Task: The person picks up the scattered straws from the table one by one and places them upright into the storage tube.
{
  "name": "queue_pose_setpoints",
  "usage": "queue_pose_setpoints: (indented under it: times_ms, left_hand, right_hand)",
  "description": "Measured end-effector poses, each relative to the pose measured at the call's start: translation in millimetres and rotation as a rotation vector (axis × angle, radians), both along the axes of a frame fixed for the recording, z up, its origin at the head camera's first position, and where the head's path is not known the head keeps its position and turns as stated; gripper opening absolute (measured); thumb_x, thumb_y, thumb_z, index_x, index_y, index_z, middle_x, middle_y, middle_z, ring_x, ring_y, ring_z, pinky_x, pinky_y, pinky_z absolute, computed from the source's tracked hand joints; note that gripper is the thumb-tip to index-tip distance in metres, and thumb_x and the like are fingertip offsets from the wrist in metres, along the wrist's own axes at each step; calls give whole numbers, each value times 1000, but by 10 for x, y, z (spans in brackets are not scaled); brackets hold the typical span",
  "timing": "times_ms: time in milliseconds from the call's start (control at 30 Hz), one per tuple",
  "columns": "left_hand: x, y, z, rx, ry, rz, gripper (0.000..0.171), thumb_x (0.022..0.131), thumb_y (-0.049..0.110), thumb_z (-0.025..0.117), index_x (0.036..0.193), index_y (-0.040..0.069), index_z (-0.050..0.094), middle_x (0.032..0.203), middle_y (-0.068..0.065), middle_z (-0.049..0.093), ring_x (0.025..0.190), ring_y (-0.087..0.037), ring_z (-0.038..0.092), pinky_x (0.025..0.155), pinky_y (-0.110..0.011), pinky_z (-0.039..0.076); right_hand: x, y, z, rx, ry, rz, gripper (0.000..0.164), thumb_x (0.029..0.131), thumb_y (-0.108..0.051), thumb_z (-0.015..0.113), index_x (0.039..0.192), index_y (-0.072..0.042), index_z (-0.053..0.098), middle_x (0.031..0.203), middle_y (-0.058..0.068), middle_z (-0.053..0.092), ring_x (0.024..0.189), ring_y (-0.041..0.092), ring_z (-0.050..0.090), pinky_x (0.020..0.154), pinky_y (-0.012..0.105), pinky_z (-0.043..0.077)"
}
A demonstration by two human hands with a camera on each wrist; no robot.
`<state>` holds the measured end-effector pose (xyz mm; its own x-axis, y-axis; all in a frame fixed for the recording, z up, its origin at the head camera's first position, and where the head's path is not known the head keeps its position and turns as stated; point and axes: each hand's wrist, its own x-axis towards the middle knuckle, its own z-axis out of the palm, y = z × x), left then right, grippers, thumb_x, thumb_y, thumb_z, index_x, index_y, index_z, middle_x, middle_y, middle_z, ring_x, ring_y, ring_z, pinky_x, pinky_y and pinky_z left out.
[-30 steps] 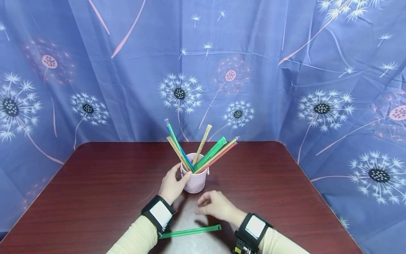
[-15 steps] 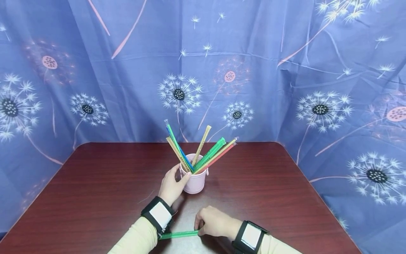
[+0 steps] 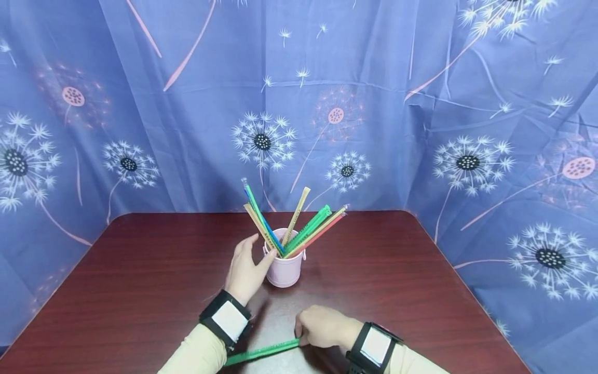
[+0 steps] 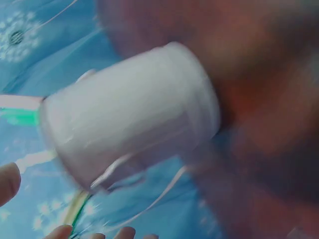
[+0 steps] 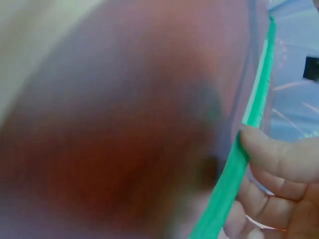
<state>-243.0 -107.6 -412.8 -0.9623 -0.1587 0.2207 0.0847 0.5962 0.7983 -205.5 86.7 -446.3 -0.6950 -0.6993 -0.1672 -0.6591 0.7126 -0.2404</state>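
Note:
My right hand [image 3: 324, 327] pinches one end of a long, thin green strip [image 3: 263, 352] low over the front of the table. In the right wrist view the thumb presses on the green strip [image 5: 229, 181], with curled fingers behind it. Its other end passes behind my left wrist in the head view. My left hand [image 3: 245, 272] is at the left side of a small pale pink bucket [image 3: 284, 274], fingers spread and thumb near the rim. The left wrist view shows its fingertips away from the bucket [image 4: 129, 107], which stands upright.
Several thin coloured sticks lean out of the bucket: green ones [image 3: 308, 227], a tan one [image 3: 296, 213] and a red one [image 3: 322, 232] among them. The dark red wooden table [image 3: 163, 270] meets a blue dandelion-print curtain [image 3: 196, 130] at the back.
My right hand came down to the green strip, took its right end and tilted it up slightly. My left hand let go of the bucket and drew back a little to the left.

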Motion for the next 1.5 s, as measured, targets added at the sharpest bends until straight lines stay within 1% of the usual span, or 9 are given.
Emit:
queue_pose_setpoints:
  times_ms: [233,400,533,667,800,900,1100,1300,1500]
  left_hand:
    - [42,-143,303,-27,138,79,63,91,36,70,143,6,49,149,-18,44,134,-39,47,103,-58,44]
    - [66,-149,285,-31,199,167,87,81,44,78,149,6,38,148,-18,43,135,-42,39,104,-60,38]
    - [60,-91,211,207,156,116,98,79,35,82,152,2,26,147,-21,43,133,-40,43,108,-54,40]
    - [48,-30,179,561,35,-26,79,87,21,76,149,-1,33,141,-23,53,119,-33,60,96,-45,55]
    - [23,5,182,762,-11,-110,56,90,11,72,138,-4,48,131,-26,59,97,-16,69,77,-33,61]
    - [6,10,190,799,5,-110,43,91,7,70,129,-6,57,123,-26,64,84,-7,69,71,-28,61]
    - [7,5,204,849,28,-74,29,91,5,69,115,-10,65,96,-16,73,73,-8,70,66,-30,62]
    - [-5,-30,236,878,76,-64,28,91,4,69,114,-12,64,86,-4,72,73,-8,70,67,-32,62]
    - [-53,-136,377,885,182,-24,29,91,2,68,116,-12,63,87,1,72,75,-7,72,68,-33,62]
  right_hand:
    - [-215,144,175,-325,-166,-194,9,86,-10,74,84,-10,66,75,-4,65,68,3,53,62,22,47]
    - [-317,166,288,-559,-264,-324,7,90,-10,70,91,-4,66,78,-1,62,68,7,52,60,21,45]
    - [-342,146,335,-766,-415,-418,17,91,-11,69,100,4,64,81,1,62,63,9,53,56,21,47]
    - [-328,95,357,-905,-522,-452,23,92,-9,67,105,9,61,82,2,61,62,10,53,57,23,49]
    - [-324,45,340,-939,-562,-456,22,93,-8,66,105,9,60,82,2,60,63,10,53,60,23,50]
    - [-329,21,314,-937,-557,-451,21,92,-8,67,104,8,60,82,2,60,64,11,54,61,24,51]
    - [-348,-5,290,-925,-502,-430,22,91,-7,69,104,8,61,84,5,64,65,10,55,61,25,53]
    - [-434,-13,267,-887,-250,-574,31,82,-16,80,103,-1,64,88,7,68,68,10,58,60,29,53]
    - [-564,49,223,-869,-73,-674,44,80,-24,83,114,-4,63,106,11,69,92,22,66,82,35,53]
